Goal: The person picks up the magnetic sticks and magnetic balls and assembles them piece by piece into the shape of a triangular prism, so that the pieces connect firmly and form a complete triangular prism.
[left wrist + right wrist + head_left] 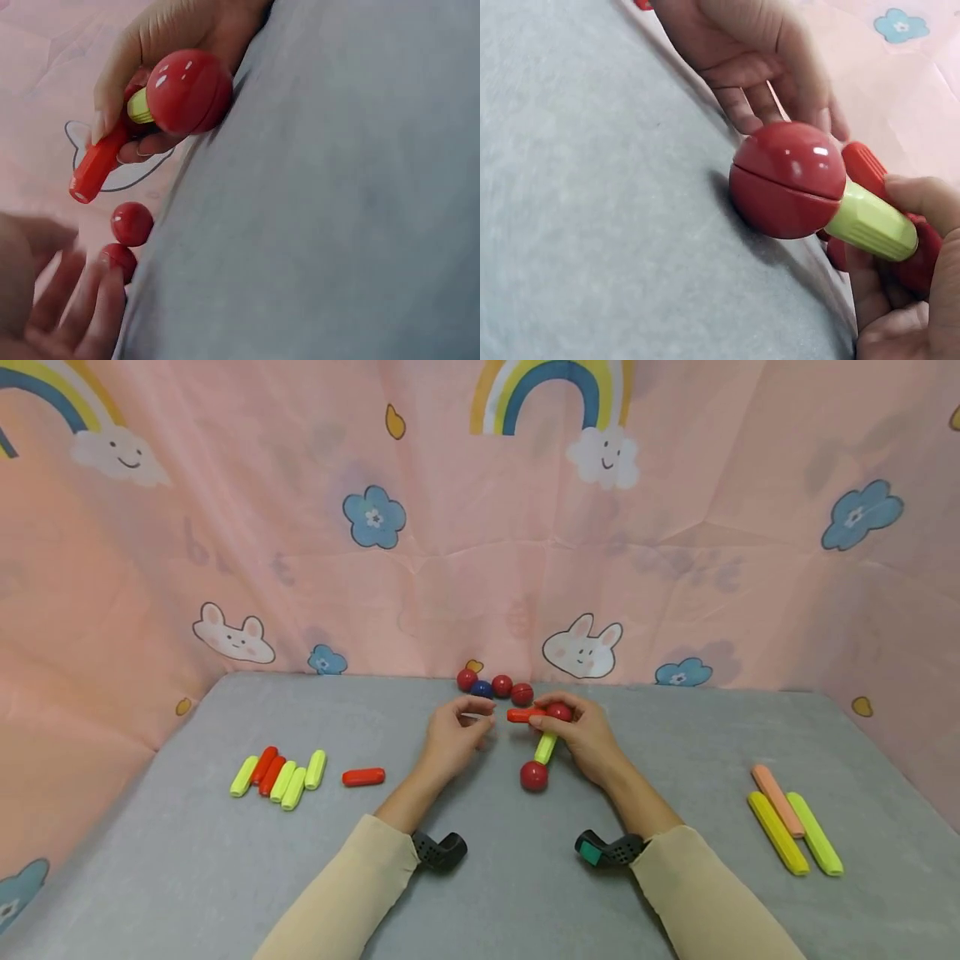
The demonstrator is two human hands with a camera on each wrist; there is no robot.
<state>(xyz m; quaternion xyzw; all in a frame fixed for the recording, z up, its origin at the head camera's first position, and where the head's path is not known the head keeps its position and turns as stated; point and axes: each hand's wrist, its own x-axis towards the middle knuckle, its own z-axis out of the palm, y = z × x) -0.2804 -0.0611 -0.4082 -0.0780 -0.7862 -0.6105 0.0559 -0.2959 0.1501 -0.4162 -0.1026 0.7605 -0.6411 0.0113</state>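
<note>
Right hand (585,739) near the middle of the grey table (675,910), fingers curled tight round a red ball (558,712) with two sticks joined to it. Red stick (523,715) poking left from that ball toward the left hand (457,735). Yellow-green stick (546,747) running nearward from the same ball down to a second red ball (534,776), resting on the table. Seen large from the right wrist: that lower ball (789,180) fixed on the end of the yellow-green stick (871,223), fingertips (922,199) pressed on the stick's far end.

Left hand just left of the red stick's tip, not touching it, fingers loosely bent and holding nothing. From the left wrist, fingers (71,300) spread and relaxed.

Just beyond the hands, at the far edge by the pink cloth (300,527), a short row of loose balls (495,685): three red, one blue.

Far left, a cluster of short sticks (279,772), yellow-green and red side by side, with a single red short stick (363,777) just to its right. Far right, three long sticks (795,818) lying close together, one peach, two yellow.
</note>
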